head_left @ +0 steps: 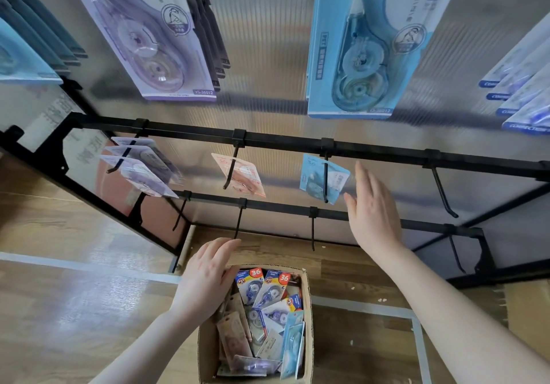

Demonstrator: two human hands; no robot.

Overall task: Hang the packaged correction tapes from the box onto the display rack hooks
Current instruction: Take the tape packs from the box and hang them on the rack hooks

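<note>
Left hand (205, 279), fingers relaxed and holding nothing, is reaching into the box (308, 324); right hand (372, 211) is hovering above it, empty. Loosely heaped packets (262, 318) risk snagging.

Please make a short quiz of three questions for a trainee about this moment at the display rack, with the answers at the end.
1. True or false: the right hand grips a package.
2. Which colour is the package on the hook nearest the right hand? A) blue B) pink C) purple
3. Fill in: the left hand is at the rim of the ____.

Key:
1. False. Its fingers are straight and hold nothing, beside the blue package.
2. A. The pink package and the purple packages hang on hooks further left.
3. Cardboard box, which holds more packaged correction tapes.
</note>
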